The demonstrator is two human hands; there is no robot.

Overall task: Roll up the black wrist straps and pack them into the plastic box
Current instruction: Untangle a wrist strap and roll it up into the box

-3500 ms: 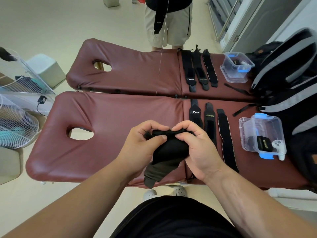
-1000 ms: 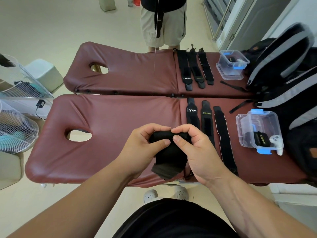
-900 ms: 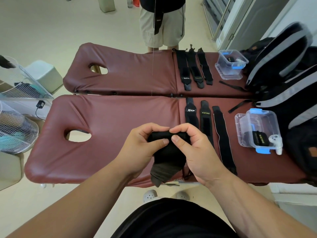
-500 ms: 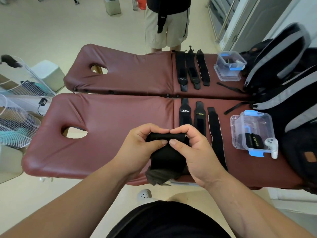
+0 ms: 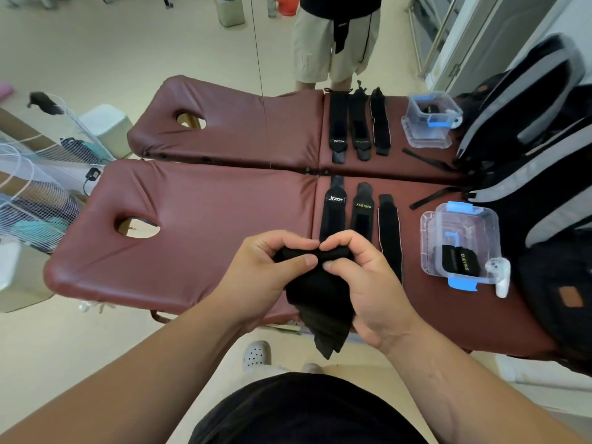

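Your left hand and right hand pinch the strap rolled crosswise, tail dangling below, box right of it.

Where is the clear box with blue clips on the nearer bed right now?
In the head view, the clear box sits on the right part of the nearer maroon bed, just right of three flat straps and beside the backpack.

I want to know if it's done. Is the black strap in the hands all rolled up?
Only partly. The left hand and right hand pinch a rolled top end of the strap; its loose tail hangs down below.
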